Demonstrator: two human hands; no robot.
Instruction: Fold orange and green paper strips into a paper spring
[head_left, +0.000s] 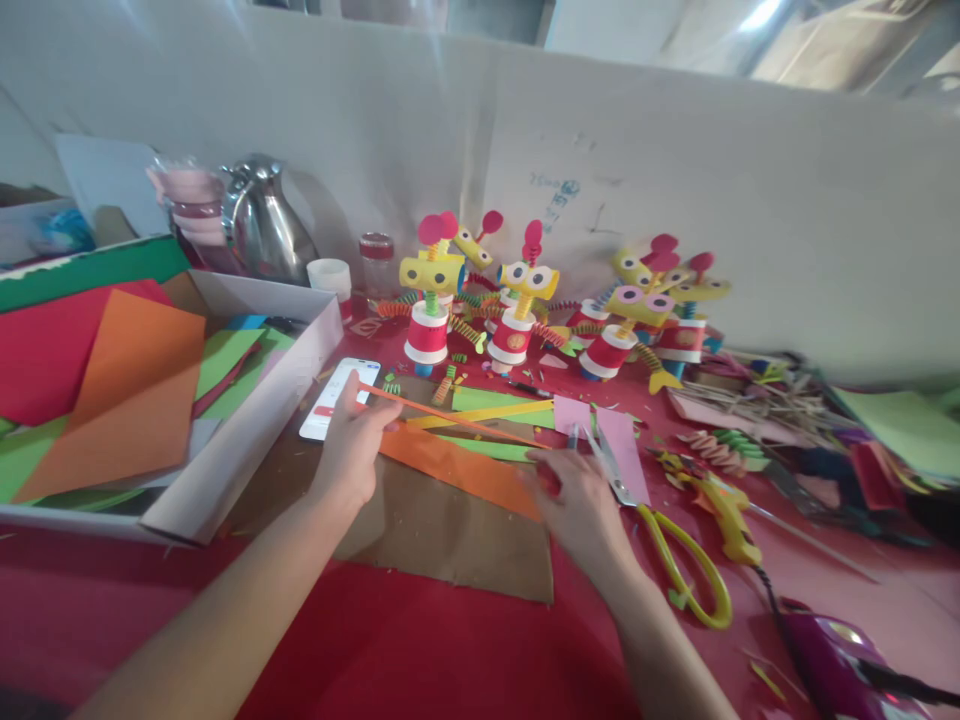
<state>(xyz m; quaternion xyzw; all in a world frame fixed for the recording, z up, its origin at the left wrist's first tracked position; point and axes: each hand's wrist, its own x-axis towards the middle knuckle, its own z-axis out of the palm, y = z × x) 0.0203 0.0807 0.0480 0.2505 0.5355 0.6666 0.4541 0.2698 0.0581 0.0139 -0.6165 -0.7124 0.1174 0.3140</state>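
Observation:
My left hand (351, 442) pinches the left end of a thin orange paper strip (450, 417) that runs rightward to my right hand (574, 500), which grips its other end. The strip is held just above an orange paper sheet (457, 468) and a brown cardboard piece (442, 530) on the red table. Yellow and green strips (487, 410) lie just behind. Yellow-handled scissors (667, 540) rest right of my right hand. A phone (330, 398) lies beside my left hand.
A white box (247, 420) with coloured paper sheets (127, 390) fills the left. Several paper-cup figures (517, 300) stand at the back, by a metal kettle (266, 220). A yellow glue gun (724, 505), sticks and scraps crowd the right.

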